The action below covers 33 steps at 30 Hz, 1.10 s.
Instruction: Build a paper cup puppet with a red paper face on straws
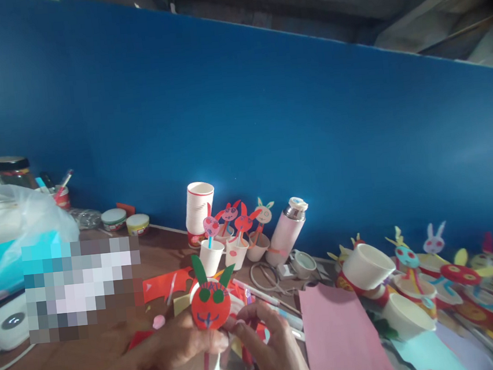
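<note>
Left hand (187,337) pinching round, orange-red paper rabbit face (210,313); right hand's (271,341) grasp indiscernible; excess pressure may crease the face.

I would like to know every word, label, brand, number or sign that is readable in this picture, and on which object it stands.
No text can be read.
Green-sided tub and yellow tub: any print is too small and blurred.
Pink flask: the mark on its lid is too small.
Orange paper rabbit: drawn features, no readable letters.
</note>
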Available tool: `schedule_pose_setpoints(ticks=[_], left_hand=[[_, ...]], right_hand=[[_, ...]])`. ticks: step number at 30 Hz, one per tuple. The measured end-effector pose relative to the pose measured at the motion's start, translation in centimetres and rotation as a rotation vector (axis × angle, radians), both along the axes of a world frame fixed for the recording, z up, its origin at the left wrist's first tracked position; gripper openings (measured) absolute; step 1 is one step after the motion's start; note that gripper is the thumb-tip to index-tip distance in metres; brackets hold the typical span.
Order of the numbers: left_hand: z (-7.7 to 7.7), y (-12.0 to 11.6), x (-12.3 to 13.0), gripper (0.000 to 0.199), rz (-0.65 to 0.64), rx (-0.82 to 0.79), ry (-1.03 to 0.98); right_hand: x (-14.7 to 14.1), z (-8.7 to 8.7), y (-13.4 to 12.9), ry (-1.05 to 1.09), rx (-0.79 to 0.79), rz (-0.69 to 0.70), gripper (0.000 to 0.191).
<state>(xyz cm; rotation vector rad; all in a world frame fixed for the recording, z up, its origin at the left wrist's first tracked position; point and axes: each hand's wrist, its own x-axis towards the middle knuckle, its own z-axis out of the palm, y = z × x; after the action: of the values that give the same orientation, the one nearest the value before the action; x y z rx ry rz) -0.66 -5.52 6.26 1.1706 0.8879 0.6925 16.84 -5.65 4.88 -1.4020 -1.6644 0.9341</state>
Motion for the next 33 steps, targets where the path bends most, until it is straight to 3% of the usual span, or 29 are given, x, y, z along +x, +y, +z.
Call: schedule_pose_setpoints(ticks=[7, 15, 20, 26, 33], left_hand=[[-1.0, 0.3, 0.0, 0.017, 0.040, 0.008, -0.008], [-0.4, 0.5, -0.1, 0.018, 0.022, 0.071, -0.037], [-0.3, 0.4, -0.2, 0.024, 0.109, -0.038, 0.018], [-0.3, 0.5, 0.2, 0.031, 0.099, -0.128, -0.154], [0.3, 0.7, 0.3, 0.033, 0.077, -0.109, -0.244]], right_hand=[[0.1, -0.5, 0.3, 0.119, -0.081, 0.026, 0.013], [0.6, -1.5, 0.9, 0.231, -0.132, 0.083, 0.010], [1.2, -1.2, 1.2, 0.301, -0.135, 0.115, 0.011], [1.6, -1.6, 1.7, 0.400, -0.131, 0.109, 0.016], [2.1, -1.5, 2.1, 0.480, -0.111, 0.079, 0.023]])
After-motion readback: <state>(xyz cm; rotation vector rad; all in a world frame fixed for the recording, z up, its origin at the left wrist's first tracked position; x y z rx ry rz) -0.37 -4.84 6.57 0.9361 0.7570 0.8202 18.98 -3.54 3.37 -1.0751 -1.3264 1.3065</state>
